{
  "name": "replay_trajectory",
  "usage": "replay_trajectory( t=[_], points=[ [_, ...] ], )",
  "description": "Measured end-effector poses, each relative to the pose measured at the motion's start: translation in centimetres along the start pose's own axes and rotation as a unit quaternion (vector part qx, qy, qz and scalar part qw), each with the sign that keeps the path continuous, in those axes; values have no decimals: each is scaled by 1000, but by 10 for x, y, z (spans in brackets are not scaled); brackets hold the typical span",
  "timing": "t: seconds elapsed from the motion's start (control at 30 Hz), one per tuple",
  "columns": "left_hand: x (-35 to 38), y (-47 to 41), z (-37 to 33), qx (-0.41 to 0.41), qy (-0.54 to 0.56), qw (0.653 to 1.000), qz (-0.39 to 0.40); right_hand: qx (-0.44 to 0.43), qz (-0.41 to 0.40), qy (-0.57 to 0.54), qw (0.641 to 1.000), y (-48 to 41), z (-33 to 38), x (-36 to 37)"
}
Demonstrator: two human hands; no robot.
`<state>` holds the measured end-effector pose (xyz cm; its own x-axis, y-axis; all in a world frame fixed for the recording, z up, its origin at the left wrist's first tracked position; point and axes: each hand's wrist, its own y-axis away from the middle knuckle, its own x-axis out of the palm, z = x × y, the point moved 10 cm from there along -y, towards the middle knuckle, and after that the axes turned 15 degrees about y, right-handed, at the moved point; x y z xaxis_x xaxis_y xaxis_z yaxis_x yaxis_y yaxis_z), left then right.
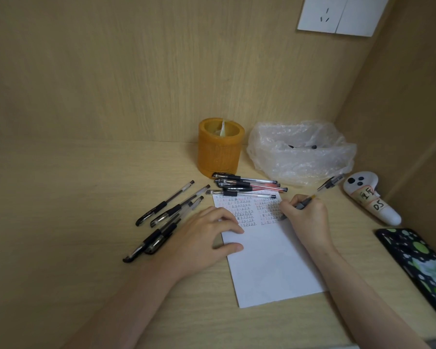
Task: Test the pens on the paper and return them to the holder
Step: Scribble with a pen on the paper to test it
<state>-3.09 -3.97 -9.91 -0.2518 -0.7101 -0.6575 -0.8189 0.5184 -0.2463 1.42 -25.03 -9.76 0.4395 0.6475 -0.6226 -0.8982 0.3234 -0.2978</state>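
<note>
A white paper sheet (269,260) lies on the desk, its upper part filled with rows of small black and red marks. My right hand (305,212) grips a pen (330,185) with its tip on the paper near the right edge of the marks. My left hand (204,238) rests flat on the paper's left edge, fingers spread. Several capped pens (247,186) lie across the top of the sheet. Another group of several black pens (166,215) lies left of the paper. The orange cylindrical holder (219,149) stands behind the pens.
A crumpled clear plastic bag (302,152) sits right of the holder. A white controller with labels (370,197) lies at the right, and a dark patterned phone (418,268) near the right edge. Wooden walls enclose the back and right.
</note>
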Motion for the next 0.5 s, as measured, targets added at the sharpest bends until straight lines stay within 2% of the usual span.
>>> replay_trajectory(
  t=[0.5],
  points=[
    [1,0,1,-7,-2,1000,8,6,-1,1,1000,0,-1,-1]
  ],
)
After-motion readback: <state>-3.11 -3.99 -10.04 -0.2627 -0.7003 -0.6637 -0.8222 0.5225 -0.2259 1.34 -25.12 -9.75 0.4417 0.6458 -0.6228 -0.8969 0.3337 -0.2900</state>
